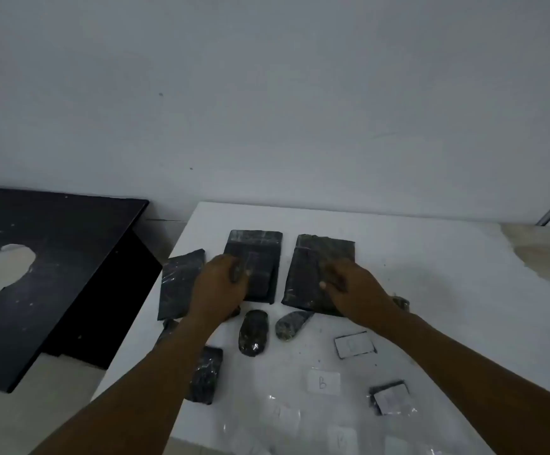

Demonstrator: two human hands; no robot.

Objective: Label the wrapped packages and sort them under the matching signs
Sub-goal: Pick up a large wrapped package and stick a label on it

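Note:
Several packages wrapped in dark plastic lie on a white table (431, 257). My left hand (219, 285) rests on a small dark package (259, 277) that lies on top of a larger flat package (254, 239), fingers curled over its left edge. My right hand (349, 289) grips the near part of another large flat package (313, 264). A third flat package (177, 284) lies at the left edge. Two small rounded packages (253, 333) (288, 325) sit nearer, with a rectangular one (206, 376) under my left forearm. White labels, one marked B (323, 382), lie in front.
Two dark-edged white labels (354, 344) (391, 399) lie at the right front, with more label sheets in clear plastic (286, 418) at the near edge. A black table (37, 274) with a pale patch stands left. Beige cloth (542, 251) lies at far right. A wall rises behind.

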